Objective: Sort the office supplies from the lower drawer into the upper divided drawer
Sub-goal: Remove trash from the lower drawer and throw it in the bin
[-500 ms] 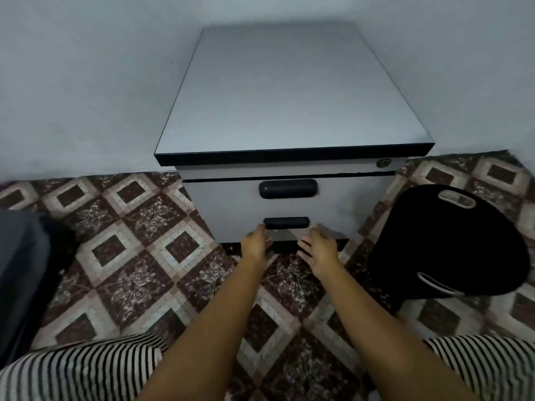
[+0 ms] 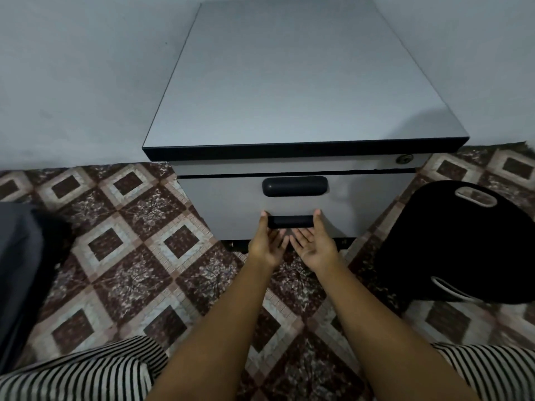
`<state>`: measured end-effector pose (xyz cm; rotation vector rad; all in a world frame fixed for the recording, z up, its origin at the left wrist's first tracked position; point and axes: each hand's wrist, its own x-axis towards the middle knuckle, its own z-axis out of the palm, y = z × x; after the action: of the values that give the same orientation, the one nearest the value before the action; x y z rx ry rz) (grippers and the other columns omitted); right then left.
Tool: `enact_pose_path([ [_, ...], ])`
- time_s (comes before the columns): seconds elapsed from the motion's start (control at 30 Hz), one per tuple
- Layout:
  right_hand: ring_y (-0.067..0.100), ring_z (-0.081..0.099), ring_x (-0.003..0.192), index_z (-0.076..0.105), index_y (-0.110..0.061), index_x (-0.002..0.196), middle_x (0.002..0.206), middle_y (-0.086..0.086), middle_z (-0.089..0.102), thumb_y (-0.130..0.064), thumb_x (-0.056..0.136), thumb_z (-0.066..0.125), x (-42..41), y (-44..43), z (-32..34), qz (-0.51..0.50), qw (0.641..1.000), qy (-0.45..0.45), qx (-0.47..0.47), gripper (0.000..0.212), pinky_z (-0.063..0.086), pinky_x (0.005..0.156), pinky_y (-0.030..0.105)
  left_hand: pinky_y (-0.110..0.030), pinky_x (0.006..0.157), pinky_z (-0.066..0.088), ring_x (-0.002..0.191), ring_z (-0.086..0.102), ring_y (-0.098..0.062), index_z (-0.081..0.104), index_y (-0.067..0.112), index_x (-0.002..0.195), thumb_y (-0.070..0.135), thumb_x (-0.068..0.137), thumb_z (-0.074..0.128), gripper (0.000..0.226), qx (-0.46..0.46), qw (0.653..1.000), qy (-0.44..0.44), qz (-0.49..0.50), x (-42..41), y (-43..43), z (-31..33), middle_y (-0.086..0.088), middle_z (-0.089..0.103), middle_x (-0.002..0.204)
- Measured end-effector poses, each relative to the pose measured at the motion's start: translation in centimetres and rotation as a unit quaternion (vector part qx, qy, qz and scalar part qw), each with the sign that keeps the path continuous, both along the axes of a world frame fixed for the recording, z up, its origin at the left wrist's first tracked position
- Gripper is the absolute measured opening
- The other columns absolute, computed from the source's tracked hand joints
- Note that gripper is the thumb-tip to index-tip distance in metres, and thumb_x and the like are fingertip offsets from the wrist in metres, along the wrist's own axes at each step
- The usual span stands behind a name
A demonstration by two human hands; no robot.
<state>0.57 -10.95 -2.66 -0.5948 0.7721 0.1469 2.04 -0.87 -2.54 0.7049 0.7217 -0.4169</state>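
A grey drawer cabinet (image 2: 301, 82) with a black-edged top stands against the wall. Its drawers are closed, so no office supplies show. One drawer front carries a large black handle (image 2: 294, 186). The lower drawer's smaller black handle (image 2: 290, 222) sits just below. My left hand (image 2: 267, 244) and my right hand (image 2: 314, 246) are palm-up right under that lower handle, thumbs at its two ends. The fingers are straight and reach under the handle; neither hand holds anything.
A black round stool seat (image 2: 460, 241) with slot cut-outs lies on the floor at the right of the cabinet. A dark grey object (image 2: 20, 273) stands at the left edge. The floor is patterned tile (image 2: 139, 256). My striped-clothed knees (image 2: 86, 374) are at the bottom.
Both hands have turned palm-up and moved up to the lower handle, thumbs now at its ends. The camera has tilted closer to the cabinet.
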Motion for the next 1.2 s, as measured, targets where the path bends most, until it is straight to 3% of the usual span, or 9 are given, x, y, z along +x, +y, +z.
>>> enact_pose_path([
  [0.2, 0.025, 0.049, 0.126, 0.048, 0.0, 0.128, 0.135, 0.016, 0.051, -0.049, 0.086, 0.057, 0.1, 0.2, -0.3, 0.0, 0.999, 0.029, -0.025, 0.065, 0.043, 0.091, 0.032, -0.024, 0.07, 0.048, 0.088, 0.057, -0.013, 0.059, 0.007, 0.107, 0.05, 0.088, 0.055, 0.048, 0.021, 1.0, 0.01, -0.016, 0.1, -0.3, -0.3, -0.004, 0.06, 0.097],
  [0.43, 0.022, 0.059, 0.096, 0.051, 0.0, 0.125, 0.116, 0.015, 0.058, -0.056, 0.078, 0.064, 0.2, 0.5, -0.6, -0.005, 0.997, 0.064, -0.042, 0.074, 0.05, 0.073, 0.032, -0.027, 0.063, 0.049, 0.078, 0.058, -0.017, 0.058, 0.005, 0.119, 0.057, 0.081, 0.061, 0.065, 0.019, 0.999, 0.033, -0.013, -0.1, -0.5, -0.3, -0.006, 0.063, 0.091],
  [0.73, 0.021, 0.061, 0.082, 0.053, -0.002, 0.12, 0.092, 0.012, 0.062, -0.059, 0.08, 0.059, -1.0, 0.6, -0.4, 0.02, 0.994, 0.077, -0.073, 0.07, 0.05, 0.068, 0.03, -0.036, 0.077, 0.052, 0.086, 0.063, -0.024, 0.057, 0.007, 0.114, 0.06, 0.082, 0.057, 0.062, 0.074, 0.996, 0.036, -0.034, -0.9, -0.5, -0.6, -0.013, 0.065, 0.101],
  [0.83, 0.023, 0.063, 0.087, 0.056, -0.004, 0.115, 0.098, 0.012, 0.064, -0.058, 0.086, 0.052, -2.0, 0.2, -0.3, 0.081, 0.973, 0.099, -0.194, 0.062, 0.053, 0.073, 0.035, -0.043, 0.09, 0.051, 0.098, 0.062, -0.029, 0.054, 0.008, 0.115, 0.07, 0.082, 0.046, 0.071, 0.183, 0.979, 0.005, -0.085, -1.8, 0.3, -1.2, -0.012, 0.063, 0.109],
  [0.9, 0.026, 0.065, 0.088, 0.061, -0.006, 0.093, 0.095, 0.013, 0.066, -0.049, 0.093, 0.048, -3.2, -0.3, 0.6, 0.144, 0.907, 0.103, -0.383, 0.044, 0.055, 0.076, 0.037, -0.043, 0.092, 0.049, 0.103, 0.059, -0.028, 0.05, 0.008, 0.115, 0.058, 0.091, 0.042, 0.056, 0.413, 0.899, -0.057, -0.135, -2.9, 1.1, -1.3, -0.011, 0.058, 0.113],
  [1.0, 0.022, 0.06, 0.081, 0.064, -0.006, 0.09, 0.084, 0.006, 0.062, -0.028, 0.096, 0.05, -4.6, -1.2, 1.3, 0.189, 0.664, -0.02, -0.723, 0.027, 0.043, 0.061, 0.024, -0.036, 0.082, 0.048, 0.097, 0.055, -0.025, 0.054, 0.006, 0.112, 0.03, 0.096, 0.05, 0.029, 0.687, 0.646, -0.286, -0.168, -4.2, 2.6, -1.0, -0.012, 0.055, 0.11],
  [1.07, 0.025, 0.058, 0.085, 0.066, -0.006, 0.092, 0.089, 0.009, 0.061, -0.022, 0.092, 0.051, -4.6, -1.6, 1.0, 0.159, 0.538, -0.128, -0.818, 0.022, 0.041, 0.067, 0.024, -0.039, 0.08, 0.05, 0.095, 0.056, -0.028, 0.059, 0.005, 0.108, 0.022, 0.092, 0.052, 0.024, 0.75, 0.487, -0.401, -0.202, -4.1, 3.4, -1.3, -0.013, 0.057, 0.106],
  [1.13, 0.028, 0.059, 0.087, 0.067, -0.006, 0.092, 0.091, 0.011, 0.061, -0.026, 0.088, 0.044, -3.8, -2.0, 0.6, 0.148, 0.461, -0.177, -0.857, 0.031, 0.048, 0.075, 0.032, -0.04, 0.081, 0.051, 0.095, 0.058, -0.03, 0.061, 0.006, 0.106, 0.024, 0.09, 0.045, 0.028, 0.767, 0.397, -0.448, -0.23, -3.0, 3.6, -1.3, -0.013, 0.059, 0.104],
  [1.2, 0.031, 0.061, 0.089, 0.068, -0.004, 0.094, 0.092, 0.013, 0.063, -0.025, 0.086, 0.051, -2.6, -2.4, 0.5, 0.17, 0.424, -0.183, -0.871, 0.028, 0.053, 0.078, 0.039, -0.04, 0.081, 0.052, 0.093, 0.06, -0.032, 0.062, 0.005, 0.105, 0.025, 0.087, 0.041, 0.034, 0.768, 0.367, -0.466, -0.24, -2.1, 3.4, -0.7, -0.013, 0.06, 0.103],
])
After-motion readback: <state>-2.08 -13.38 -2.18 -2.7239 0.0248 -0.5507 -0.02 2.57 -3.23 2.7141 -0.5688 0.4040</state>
